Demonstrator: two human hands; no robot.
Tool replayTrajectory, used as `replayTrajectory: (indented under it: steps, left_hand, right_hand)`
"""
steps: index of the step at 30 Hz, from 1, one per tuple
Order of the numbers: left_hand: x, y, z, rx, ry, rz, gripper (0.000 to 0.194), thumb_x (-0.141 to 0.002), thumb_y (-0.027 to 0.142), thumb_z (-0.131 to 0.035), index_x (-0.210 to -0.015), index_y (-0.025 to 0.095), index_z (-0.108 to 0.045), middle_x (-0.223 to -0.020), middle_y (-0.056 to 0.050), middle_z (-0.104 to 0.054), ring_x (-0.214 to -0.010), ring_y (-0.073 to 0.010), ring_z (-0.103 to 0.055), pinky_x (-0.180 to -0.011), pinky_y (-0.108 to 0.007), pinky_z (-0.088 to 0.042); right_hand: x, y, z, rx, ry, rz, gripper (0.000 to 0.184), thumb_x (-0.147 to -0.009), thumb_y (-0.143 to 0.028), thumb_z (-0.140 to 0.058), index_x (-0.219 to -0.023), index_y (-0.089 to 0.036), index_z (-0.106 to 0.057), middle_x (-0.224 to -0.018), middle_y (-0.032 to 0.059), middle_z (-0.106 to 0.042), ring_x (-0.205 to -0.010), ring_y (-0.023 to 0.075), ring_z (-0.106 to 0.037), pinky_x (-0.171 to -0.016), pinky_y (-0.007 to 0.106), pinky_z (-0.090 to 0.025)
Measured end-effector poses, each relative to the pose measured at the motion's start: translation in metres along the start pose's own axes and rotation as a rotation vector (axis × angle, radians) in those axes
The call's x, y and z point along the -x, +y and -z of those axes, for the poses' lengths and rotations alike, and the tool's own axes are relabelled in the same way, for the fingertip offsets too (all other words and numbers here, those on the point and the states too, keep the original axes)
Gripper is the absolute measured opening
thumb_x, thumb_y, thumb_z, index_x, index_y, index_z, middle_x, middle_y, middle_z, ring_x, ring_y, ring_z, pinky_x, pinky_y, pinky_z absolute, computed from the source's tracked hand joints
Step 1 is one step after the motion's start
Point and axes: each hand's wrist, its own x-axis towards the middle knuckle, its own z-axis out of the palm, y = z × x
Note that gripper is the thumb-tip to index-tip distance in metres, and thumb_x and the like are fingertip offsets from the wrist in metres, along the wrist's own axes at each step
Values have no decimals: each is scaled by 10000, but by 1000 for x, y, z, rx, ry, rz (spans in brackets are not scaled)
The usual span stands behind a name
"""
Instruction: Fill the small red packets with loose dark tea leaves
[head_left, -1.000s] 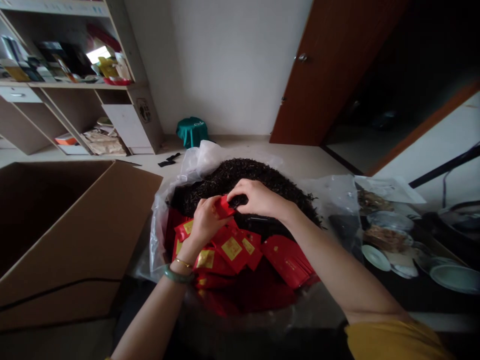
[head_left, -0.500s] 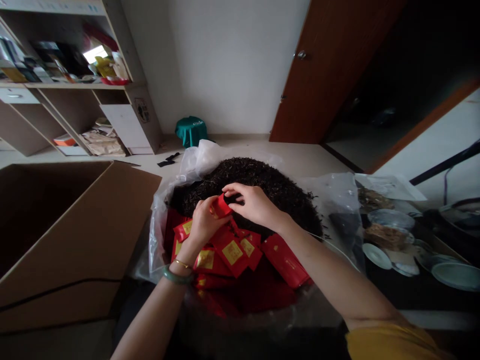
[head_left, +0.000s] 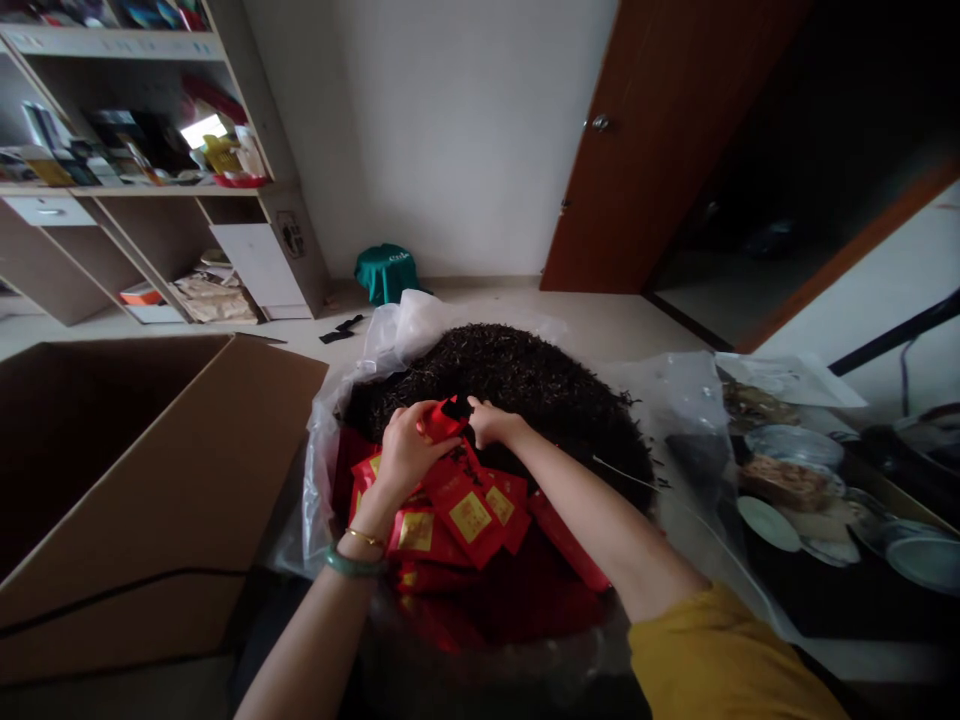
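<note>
My left hand (head_left: 409,447) is closed around a small red packet (head_left: 433,424), its mouth turned up and dark leaves showing at the opening. Close against that mouth is my right hand (head_left: 493,424), fingers curled in and one fingertip by the packet's edge; what they hold is hidden. Behind both hands rises a large heap of dark dried tea leaves (head_left: 517,370) in a clear plastic bag (head_left: 321,480). Below my hands lie several red packets (head_left: 471,515) with gold labels, some loose leaves scattered over them. A longer red packet (head_left: 574,545) lies partly under my right forearm.
An open cardboard box (head_left: 247,450) stands at the left. To the right, a dark surface (head_left: 847,600) bears clear containers (head_left: 795,450) and round lids (head_left: 769,525). A teal-covered bin (head_left: 387,272), shelves (head_left: 277,240) and a brown door (head_left: 592,180) are behind.
My right hand has drawn slightly back from the packet's mouth and its fingers have curled in. The right forearm has swung inward. More leaves show at the opening; the view has tilted slightly up.
</note>
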Motion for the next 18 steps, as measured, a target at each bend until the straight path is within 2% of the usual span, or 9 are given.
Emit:
replayTrajectory:
  steps: [6,12,15,18]
  left_hand:
    - [-1,-1,2,-10,28,-11,509,-594,343,-831,-1046,204,-641,-863,-38,-685,-820,-232,-635,-708,-336,-524]
    - [0,0,1,-34,21,-22,500,-600,341,-829,-1039,195,-642,-890,-46,-693,-830,-232,-628,-752,-349,-523]
    - [0,-1,0,-39,14,-10,511,-586,320,-841,-1040,191,-643,-892,-46,-697,-831,-234,-627,-761,-351,-523]
    - [-2,-2,0,-49,18,4,521,-588,310,-841,-1053,188,-641,-901,-51,-701,-850,-242,-627,-769,-356,-520]
  right_hand:
    - [-8,2,-13,39,54,-31,511,-671,-92,-718,-1160,-175,-600,-1294,168,-477,-1074,290,-599,-923,357,-467]
    - [-4,-4,-17,-3,160,-47,413,-696,-127,-708,-1097,-185,-632,-1195,166,-591,-1011,289,-634,-832,333,-496]
    - [0,-3,-7,-48,213,-24,291,-712,-110,-670,-997,-167,-671,-1082,144,-663,-932,257,-661,-794,305,-493]
    - [9,2,15,-103,282,22,255,-724,-123,-650,-971,-167,-691,-1009,98,-700,-934,219,-659,-792,267,-482]
